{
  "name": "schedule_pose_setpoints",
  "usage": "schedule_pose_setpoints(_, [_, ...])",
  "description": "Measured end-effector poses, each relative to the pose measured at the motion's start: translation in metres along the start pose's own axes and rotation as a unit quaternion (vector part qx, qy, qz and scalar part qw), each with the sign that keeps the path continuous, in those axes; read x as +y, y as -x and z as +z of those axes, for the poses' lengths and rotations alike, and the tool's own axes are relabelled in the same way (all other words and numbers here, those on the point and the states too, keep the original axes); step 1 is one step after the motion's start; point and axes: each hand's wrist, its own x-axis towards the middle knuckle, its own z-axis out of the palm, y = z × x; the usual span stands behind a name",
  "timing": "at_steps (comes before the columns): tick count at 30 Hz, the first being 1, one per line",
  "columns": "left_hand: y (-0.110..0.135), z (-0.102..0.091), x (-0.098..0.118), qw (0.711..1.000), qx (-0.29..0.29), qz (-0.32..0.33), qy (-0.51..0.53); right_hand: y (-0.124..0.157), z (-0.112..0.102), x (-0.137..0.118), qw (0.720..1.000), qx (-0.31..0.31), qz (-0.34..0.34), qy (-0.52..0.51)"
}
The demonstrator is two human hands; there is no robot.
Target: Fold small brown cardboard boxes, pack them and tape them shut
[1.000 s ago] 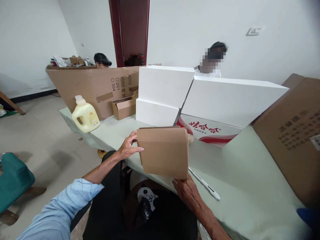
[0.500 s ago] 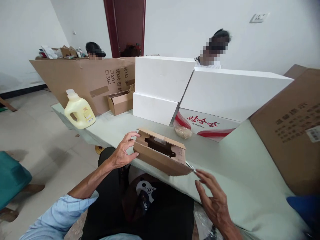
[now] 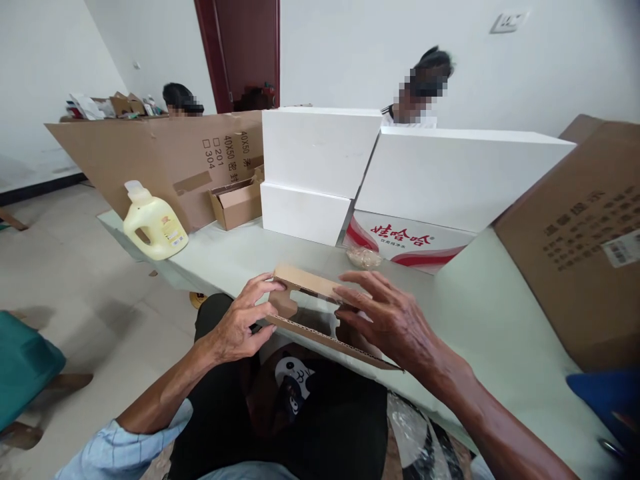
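Note:
A small brown cardboard box [image 3: 306,285] lies at the near edge of the pale green table [image 3: 480,313], its open side facing me. My left hand [image 3: 239,321] grips its left end, fingers curled over a flap. My right hand [image 3: 389,319] rests on the box's right part with fingers spread over the top flap, hiding that end. A small clear bag with something pale inside [image 3: 364,257] sits on the table just behind the box.
White foam boxes [image 3: 320,150] and a red-and-white printed carton [image 3: 407,240] stand behind. A yellow jug [image 3: 153,223] and an open small carton [image 3: 237,203] sit left, in front of a big cardboard sheet [image 3: 150,150]. A large brown carton [image 3: 575,233] is at right. Two people sit behind.
The box was tipped from upright to lying with its opening toward me. My right hand left the box's underside and came down on its top flap.

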Motion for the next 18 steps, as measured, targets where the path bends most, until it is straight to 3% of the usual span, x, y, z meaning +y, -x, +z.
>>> schedule_pose_setpoints(6, [-0.003,-0.011,-0.005,0.996,0.078,-0.048,-0.019,-0.011,0.014,-0.003,0.990,0.016,0.008,-0.142])
schedule_pose_setpoints(8, [-0.009,-0.016,-0.007,0.998,0.050,-0.030,-0.029,-0.013,0.015,-0.003,0.985,0.010,0.020,-0.171])
schedule_pose_setpoints(11, [-0.016,-0.017,-0.010,0.999,-0.038,0.008,0.002,-0.016,0.015,-0.007,0.978,-0.008,0.039,-0.203])
schedule_pose_setpoints(13, [-0.018,-0.012,-0.012,0.998,-0.048,0.020,0.019,-0.016,0.014,-0.013,0.971,-0.025,0.061,-0.228])
schedule_pose_setpoints(15, [-0.015,-0.005,-0.014,0.999,-0.037,0.023,0.006,-0.016,0.012,-0.018,0.951,-0.044,0.114,-0.284])
schedule_pose_setpoints(18, [-0.009,0.002,-0.016,0.999,-0.030,0.021,-0.039,-0.015,0.011,-0.010,0.875,-0.033,0.256,-0.410])
